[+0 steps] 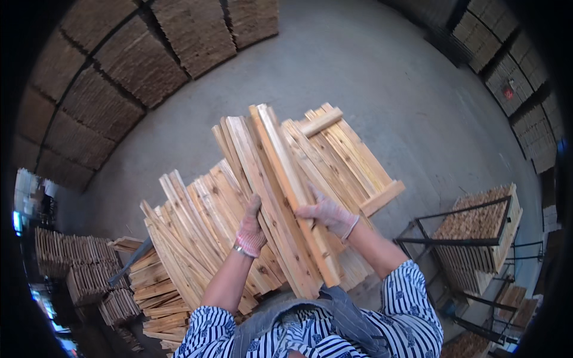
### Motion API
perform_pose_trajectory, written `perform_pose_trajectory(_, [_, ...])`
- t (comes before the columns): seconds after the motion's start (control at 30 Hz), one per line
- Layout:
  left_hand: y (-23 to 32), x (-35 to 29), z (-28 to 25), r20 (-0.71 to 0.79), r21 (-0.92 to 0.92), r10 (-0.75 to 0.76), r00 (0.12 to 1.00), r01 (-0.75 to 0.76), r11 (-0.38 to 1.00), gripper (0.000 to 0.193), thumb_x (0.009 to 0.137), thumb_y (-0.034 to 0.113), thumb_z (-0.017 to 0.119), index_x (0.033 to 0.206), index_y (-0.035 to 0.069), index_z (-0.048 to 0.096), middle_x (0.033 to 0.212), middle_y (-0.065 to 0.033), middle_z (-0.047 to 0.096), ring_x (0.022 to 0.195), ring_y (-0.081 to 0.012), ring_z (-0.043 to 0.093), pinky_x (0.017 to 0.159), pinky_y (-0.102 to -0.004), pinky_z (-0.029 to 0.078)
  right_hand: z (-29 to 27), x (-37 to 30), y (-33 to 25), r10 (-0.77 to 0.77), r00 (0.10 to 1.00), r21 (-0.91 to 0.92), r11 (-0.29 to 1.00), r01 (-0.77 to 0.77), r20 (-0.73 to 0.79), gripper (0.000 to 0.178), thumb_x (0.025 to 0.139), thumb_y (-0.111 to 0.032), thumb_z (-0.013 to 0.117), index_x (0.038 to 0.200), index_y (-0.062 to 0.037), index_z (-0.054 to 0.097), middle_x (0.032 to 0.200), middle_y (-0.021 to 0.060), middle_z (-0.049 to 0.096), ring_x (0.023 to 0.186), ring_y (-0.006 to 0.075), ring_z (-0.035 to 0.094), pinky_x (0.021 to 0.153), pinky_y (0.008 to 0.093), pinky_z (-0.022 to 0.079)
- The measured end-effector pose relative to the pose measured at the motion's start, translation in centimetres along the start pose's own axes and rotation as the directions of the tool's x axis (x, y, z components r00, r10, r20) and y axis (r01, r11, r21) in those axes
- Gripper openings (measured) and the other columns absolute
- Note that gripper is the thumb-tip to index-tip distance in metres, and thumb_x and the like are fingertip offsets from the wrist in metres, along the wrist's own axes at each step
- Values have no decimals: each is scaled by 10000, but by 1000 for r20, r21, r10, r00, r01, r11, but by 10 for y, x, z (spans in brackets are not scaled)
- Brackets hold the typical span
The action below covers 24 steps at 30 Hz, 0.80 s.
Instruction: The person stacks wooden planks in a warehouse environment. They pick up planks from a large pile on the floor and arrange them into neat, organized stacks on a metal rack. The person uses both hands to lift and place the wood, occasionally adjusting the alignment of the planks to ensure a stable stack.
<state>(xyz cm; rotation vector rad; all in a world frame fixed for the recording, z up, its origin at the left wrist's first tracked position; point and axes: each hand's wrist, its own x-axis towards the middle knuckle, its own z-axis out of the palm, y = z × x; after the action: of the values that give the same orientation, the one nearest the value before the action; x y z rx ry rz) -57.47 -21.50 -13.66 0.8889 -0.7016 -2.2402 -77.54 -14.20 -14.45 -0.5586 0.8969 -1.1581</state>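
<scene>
Several long wooden boards (262, 179) stand side by side between my hands, lengthwise away from my body. My left hand (250, 230), in a pale pink-and-white work glove, presses on their left side with its thumb raised along the wood. On the right, my right hand (331, 216), gloved alike, grips the outermost board (292, 179), fingers partly hidden behind it. Beneath and to the left lies a spread of loose boards (209, 206). Just right of the held ones rests a row of boards (346, 158) with a short crosspiece (322, 122) near its far end and another (383, 198) nearer me.
Tall strapped stacks of timber (137, 59) line the far left. More stacks (501, 65) stand at the far right. A black metal rack (459, 241) with stacked wood is to my right. Lower left are further board piles (158, 298). Grey concrete floor (370, 65) stretches beyond the boards.
</scene>
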Motion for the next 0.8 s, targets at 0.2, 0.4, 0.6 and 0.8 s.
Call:
perform_pose_trajectory(0.2, [-48,36,-28,51,-261,-109,993,118,958,929,759,628,762,1421,52,457,1247,-182,626,1082,-336,639,948,-493,556,-112,-14,-49,-29,918,-608,758,-237,-395,1068,756,-250,834,1569,-33,176,1422,197,488,1276,286,517,1053,376,443])
perform_pose_trajectory(0.4, [-71,54,-83,-206,-50,-10,979,0,999,844,848,603,684,1453,70,434,1348,-147,579,1212,-331,563,1064,-482,465,-153,34,-57,-139,827,-837,153,-525,-544,891,887,-436,679,1572,-117,207,1363,252,510,1249,396,534,1038,430,450])
perform_pose_trajectory(0.6, [-80,55,-94,-296,-20,-3,955,-3,1000,750,903,536,632,1451,59,445,1391,-144,556,1242,-329,548,1084,-467,442,-151,51,-34,-177,820,-839,142,-525,-544,898,894,-522,629,1562,-81,223,1300,255,587,1161,369,608,1024,395,462])
perform_pose_trajectory(0.8, [-80,60,-85,-295,-1,-24,955,24,1000,872,831,590,690,1465,59,415,1378,-151,556,1222,-338,557,1065,-479,459,-239,40,-71,12,847,-792,349,-501,-531,912,890,-601,608,1539,-46,290,1359,270,563,1250,346,572,1034,395,449])
